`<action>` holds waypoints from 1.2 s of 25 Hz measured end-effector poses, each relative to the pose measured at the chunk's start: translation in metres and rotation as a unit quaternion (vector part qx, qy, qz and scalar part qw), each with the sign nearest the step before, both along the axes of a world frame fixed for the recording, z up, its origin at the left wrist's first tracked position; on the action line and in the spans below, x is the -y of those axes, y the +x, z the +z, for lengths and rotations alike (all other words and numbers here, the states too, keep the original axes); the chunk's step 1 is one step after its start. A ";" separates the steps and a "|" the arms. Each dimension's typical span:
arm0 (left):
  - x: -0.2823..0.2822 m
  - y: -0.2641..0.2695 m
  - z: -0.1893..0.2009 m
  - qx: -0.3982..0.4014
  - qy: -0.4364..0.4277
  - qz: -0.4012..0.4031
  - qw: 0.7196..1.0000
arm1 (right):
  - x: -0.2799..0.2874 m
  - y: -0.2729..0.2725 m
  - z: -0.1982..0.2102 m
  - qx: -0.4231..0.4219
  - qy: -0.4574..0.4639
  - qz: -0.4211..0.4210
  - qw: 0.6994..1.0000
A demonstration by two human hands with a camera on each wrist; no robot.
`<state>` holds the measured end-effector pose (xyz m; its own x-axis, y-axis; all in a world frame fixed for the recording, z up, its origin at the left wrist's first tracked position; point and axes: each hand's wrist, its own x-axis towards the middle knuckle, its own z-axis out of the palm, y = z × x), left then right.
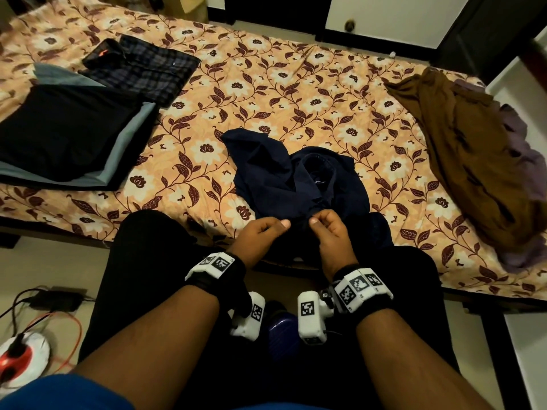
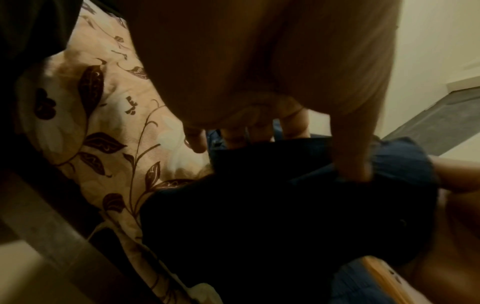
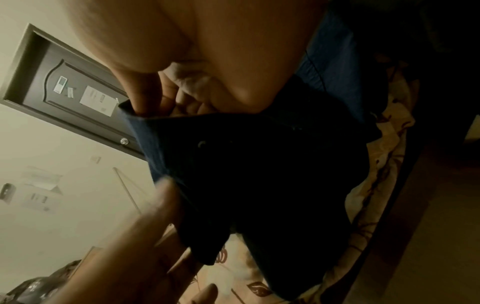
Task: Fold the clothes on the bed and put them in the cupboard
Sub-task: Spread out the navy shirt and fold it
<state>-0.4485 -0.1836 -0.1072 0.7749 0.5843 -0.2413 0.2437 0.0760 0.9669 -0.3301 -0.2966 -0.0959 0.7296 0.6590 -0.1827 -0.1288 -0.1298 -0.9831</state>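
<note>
Left hand (image 1: 260, 232) and right hand (image 1: 328, 229) pinch the navy shirt's (image 1: 296, 179) near edge; its body runs far across the bed (image 1: 296, 93).

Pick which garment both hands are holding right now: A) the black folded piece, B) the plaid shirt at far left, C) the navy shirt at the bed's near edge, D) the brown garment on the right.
C: the left hand and right hand both pinch the navy shirt.
</note>
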 end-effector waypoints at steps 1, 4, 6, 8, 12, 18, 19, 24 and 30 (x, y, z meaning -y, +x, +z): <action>-0.001 -0.002 -0.003 -0.012 -0.028 -0.035 0.999 | 0.001 0.001 0.001 -0.032 0.013 -0.012 0.999; -0.010 -0.003 -0.001 -0.022 0.099 -0.002 0.995 | 0.003 0.009 0.014 -0.001 0.003 -0.005 1.000; -0.021 0.000 0.016 0.023 0.157 0.079 0.984 | 0.005 0.018 0.031 0.090 -0.029 0.043 0.995; -0.034 0.008 0.047 0.065 0.248 0.130 0.958 | 0.006 0.032 0.060 0.170 -0.068 0.122 0.976; -0.082 0.025 0.127 0.112 0.450 0.084 0.882 | 0.004 0.093 0.127 0.204 -0.128 0.285 0.928; -0.184 0.089 0.300 -0.158 0.474 -0.126 0.857 | -0.056 0.182 0.281 0.469 -0.272 0.254 0.801; -0.193 0.104 0.333 -0.131 0.508 -0.031 0.851 | -0.079 0.187 0.320 0.548 -0.256 0.167 0.779; -0.170 0.111 0.388 0.119 0.489 0.226 0.834 | -0.098 0.162 0.405 0.533 -0.133 -0.028 0.835; -0.044 0.034 0.143 0.159 -0.028 0.076 0.984 | -0.027 0.057 0.153 0.009 0.057 0.057 0.997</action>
<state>-0.4145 -0.1400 0.0357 0.7214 0.6916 -0.0366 -0.0878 0.1437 0.9857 -0.2731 -0.2694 0.0568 0.6517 0.7532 -0.0895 -0.1011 -0.0307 -0.9944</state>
